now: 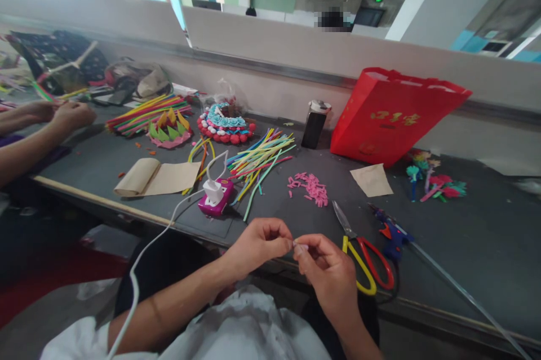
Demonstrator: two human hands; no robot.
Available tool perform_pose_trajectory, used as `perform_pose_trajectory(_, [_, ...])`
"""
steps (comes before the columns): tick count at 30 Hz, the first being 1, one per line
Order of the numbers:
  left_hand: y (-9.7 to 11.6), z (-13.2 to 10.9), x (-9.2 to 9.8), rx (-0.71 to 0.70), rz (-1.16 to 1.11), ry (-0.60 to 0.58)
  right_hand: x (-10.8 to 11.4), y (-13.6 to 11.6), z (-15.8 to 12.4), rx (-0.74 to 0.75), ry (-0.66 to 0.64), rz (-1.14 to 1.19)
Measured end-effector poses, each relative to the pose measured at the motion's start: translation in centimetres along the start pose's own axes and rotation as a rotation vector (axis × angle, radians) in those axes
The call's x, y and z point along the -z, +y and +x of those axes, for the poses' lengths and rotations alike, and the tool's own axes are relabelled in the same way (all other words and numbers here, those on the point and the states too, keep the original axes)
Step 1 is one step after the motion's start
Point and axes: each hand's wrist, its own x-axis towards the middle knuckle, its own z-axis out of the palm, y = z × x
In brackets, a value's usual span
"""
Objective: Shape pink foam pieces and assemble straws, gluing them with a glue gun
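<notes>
As two bare hands meet over its near edge, a dark work table [473,236] spreads out ahead, clock positions here being read from the hands, with twelve straight away from the wearer. A red gift bag [380,118] stands tilted at one o'clock. From the left sleeve at eight o'clock, a white cable [135,292] loops up to ten; a shift of that arm could tug it. Fuzzy coloured stems [264,160] lie loosely fanned at eleven. At three, a glue gun [395,241] trails a clear rod [469,299]; whether it is hot cannot be told, but a careless reach could burn a finger. Nearer in the same direction, scissors [351,234] lie with their handles by the edge, where a nudge from the right wrist could send them over. The right hand [332,272] and left hand [262,244] pinch thumb against forefinger, their tips nearly meeting. A purple power block [215,208] sits at ten, short pink pieces [315,188] scattered at twelve. Smallest of all, a pale pinkish scrap [303,247] sits at the dial's centre, gripped in the right fingertips and reaching the left; mostly hidden and so slight, it could slip and drop into the lap.
</notes>
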Motion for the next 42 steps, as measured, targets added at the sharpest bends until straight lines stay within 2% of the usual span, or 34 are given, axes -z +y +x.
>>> perform_pose_trajectory(7, [-0.5,0.0,0.3,-0.022,-0.001,-0.026,0.0,0.1,0.1,-0.078,-0.021,0.097])
perform_pose_trajectory(21, [-0.4,0.1,0.4,-0.061,0.143,-0.013,0.1,0.2,0.0,-0.081,-0.051,0.007])
perform_pose_trajectory(29, [-0.7,-0.1,0.5,-0.063,0.096,-0.045,0.1,0.3,0.1,-0.120,-0.089,0.117])
perform_pose_trajectory(37, [-1.0,-0.2,0.2,-0.025,-0.005,-0.009,0.2,0.5,0.1,-0.140,-0.095,0.144])
perform_pose_trajectory(42, [-0.2,-0.3,0.4,0.064,-0.084,-0.097,0.0,1.0,0.5,-0.208,-0.095,0.242])
